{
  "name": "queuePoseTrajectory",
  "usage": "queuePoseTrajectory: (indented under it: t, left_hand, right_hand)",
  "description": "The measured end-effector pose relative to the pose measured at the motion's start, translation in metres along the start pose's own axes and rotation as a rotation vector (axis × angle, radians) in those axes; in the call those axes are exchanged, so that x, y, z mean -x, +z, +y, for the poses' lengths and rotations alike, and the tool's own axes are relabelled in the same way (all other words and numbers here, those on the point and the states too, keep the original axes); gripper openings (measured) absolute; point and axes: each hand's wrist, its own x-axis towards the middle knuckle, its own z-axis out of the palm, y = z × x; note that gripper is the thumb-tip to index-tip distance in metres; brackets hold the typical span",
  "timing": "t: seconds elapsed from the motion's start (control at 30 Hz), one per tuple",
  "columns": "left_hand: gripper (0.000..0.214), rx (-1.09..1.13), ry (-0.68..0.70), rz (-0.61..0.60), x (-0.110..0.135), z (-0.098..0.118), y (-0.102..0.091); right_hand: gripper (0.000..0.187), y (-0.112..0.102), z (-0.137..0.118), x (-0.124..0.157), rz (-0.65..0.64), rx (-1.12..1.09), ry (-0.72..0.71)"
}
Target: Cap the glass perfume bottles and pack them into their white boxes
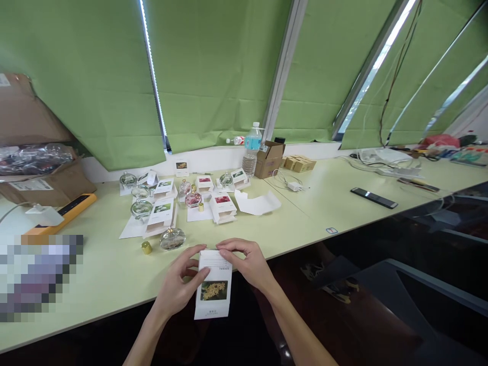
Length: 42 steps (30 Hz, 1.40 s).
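My left hand (178, 282) and my right hand (247, 263) both grip a white flattened paper carton (213, 266) printed with a picture of yellow flowers, holding it by its upper edges just off the table's front edge. Nearest to my left hand, a round glass perfume bottle (172, 239) stands uncapped on the pale green table (114, 274). A small gold bottle cap (147, 247) lies to the left of that bottle. Further back are several white cartons (163, 213) and more glass bottles (141, 208).
A cardboard box with an orange pad (57, 213) sits at the left, partly behind a pixelated patch. A water bottle (250, 151), small carton (269, 159), charger with cable (293, 186) and phone (373, 197) lie along the table. Green blinds (213, 76) cover the windows behind.
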Motion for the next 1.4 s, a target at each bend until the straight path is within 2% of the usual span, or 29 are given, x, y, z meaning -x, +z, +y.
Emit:
queuePoseTrajectory:
  t: [0.3,0.53,0.93,1.17,1.27,1.4]
  left_hand:
    - [0.044,0.057,-0.028,0.017,0.000,-0.001,-0.001]
    - [0.046,0.144,-0.015,0.074,-0.003,0.002,-0.001]
    - [0.041,0.234,-0.071,0.037,-0.003,0.001,-0.001]
    - [0.042,0.267,-0.116,0.022,-0.005,0.003,-0.002]
    - [0.041,0.250,-0.126,0.065,-0.007,0.005,-0.002]
    - [0.041,0.212,-0.136,0.107,-0.009,0.007,-0.002]
  right_hand:
    - [0.019,-0.002,-0.004,0.000,-0.043,0.025,-0.019]
    - [0.036,0.000,-0.002,0.002,-0.115,0.045,0.050]
    - [0.028,0.001,0.004,-0.001,-0.104,-0.061,0.061]
    - [0.025,-0.001,0.004,-0.001,-0.092,0.023,0.032]
    - [0.030,-0.007,0.005,-0.001,-0.093,0.049,0.019]
    - [0.049,-0.013,0.004,0.001,-0.180,0.119,-0.071]
